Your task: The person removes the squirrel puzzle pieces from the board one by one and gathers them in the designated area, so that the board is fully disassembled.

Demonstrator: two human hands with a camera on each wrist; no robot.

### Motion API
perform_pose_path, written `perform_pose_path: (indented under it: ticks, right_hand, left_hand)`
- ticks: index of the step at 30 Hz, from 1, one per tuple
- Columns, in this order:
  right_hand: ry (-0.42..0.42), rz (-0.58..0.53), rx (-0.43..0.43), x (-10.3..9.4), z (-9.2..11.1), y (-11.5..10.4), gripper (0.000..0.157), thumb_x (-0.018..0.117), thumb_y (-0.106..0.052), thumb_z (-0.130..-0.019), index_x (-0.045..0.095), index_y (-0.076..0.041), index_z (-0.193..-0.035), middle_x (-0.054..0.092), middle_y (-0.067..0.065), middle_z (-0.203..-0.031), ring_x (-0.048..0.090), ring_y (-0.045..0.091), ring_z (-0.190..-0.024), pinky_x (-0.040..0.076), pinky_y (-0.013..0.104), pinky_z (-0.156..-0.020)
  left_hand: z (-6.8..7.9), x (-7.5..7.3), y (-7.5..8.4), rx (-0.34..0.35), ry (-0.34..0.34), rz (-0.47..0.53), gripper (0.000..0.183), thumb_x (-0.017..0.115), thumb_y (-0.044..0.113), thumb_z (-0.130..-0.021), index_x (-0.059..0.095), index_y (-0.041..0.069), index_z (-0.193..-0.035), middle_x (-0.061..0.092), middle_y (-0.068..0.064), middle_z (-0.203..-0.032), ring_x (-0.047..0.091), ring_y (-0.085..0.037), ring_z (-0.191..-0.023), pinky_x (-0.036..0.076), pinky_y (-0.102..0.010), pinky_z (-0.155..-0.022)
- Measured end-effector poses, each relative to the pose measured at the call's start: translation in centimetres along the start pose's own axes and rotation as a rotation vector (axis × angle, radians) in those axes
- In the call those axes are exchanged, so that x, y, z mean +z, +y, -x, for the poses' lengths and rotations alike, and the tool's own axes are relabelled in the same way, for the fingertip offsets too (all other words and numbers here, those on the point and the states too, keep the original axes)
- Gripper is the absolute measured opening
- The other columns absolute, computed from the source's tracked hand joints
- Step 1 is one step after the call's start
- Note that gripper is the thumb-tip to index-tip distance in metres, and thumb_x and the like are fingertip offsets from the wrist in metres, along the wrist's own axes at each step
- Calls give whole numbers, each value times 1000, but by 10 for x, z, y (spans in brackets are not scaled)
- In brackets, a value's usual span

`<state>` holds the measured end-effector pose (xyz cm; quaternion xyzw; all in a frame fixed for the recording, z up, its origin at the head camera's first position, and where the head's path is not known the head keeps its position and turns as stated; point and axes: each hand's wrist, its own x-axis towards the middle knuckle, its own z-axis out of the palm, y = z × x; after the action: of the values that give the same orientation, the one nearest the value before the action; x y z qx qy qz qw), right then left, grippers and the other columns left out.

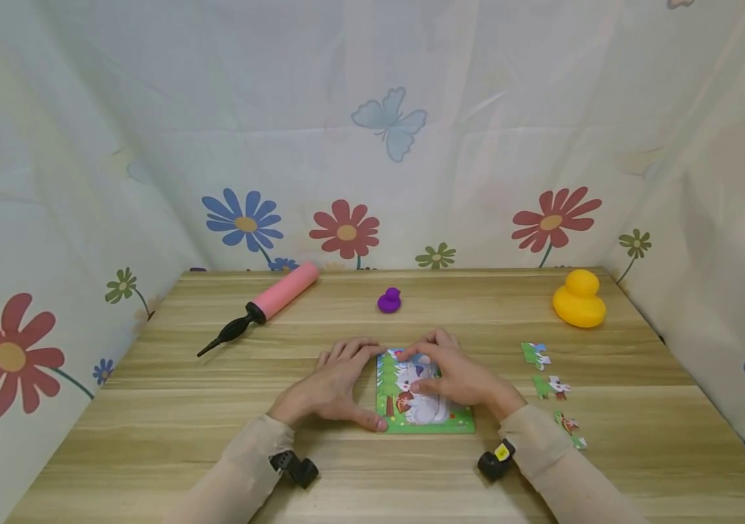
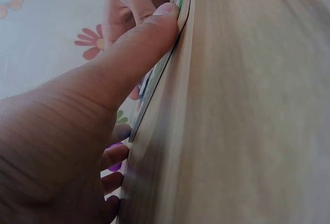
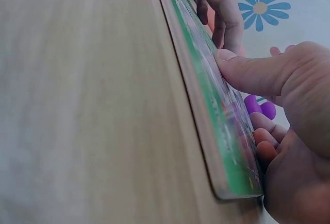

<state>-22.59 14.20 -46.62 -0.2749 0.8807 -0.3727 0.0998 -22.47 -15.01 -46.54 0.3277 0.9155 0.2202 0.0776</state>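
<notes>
A picture puzzle board (image 1: 391, 407) with trees and white animals lies on the table. My left hand (image 1: 329, 386) spans its left side, the thumb resting on the near corner and the index finger touching the far corner. Over the picture, my right hand (image 1: 460, 375) holds a puzzle piece (image 1: 417, 370) between thumb and index finger, low against the board; the piece's outline is partly hidden. In the right wrist view, the right thumb (image 3: 250, 74) lies on the picture's surface and the other fingers are loosely curled.
Loose puzzle pieces lie right of the board: a top one (image 1: 535, 354), a middle one (image 1: 551, 387) and a near one (image 1: 570, 428). A yellow duck (image 1: 579, 300) stands back right, a purple duck (image 1: 389, 300) behind the board, a pink hand pump (image 1: 281, 295) back left.
</notes>
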Motion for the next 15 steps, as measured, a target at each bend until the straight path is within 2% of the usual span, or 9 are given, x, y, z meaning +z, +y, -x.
perform_pose_path:
  ticks: [15]
  right_hand:
    - [7,-2,-7,0,0,3,44,82,-20,-103,71,-29,-144,50,4,-137,40,30,-133,40,57,-113]
  left_hand:
    - [0,0,0,-1,1,-5,128,95,76,-72,39,18,-172,34,-9,-176,31,-38,-158,33,-68,-118]
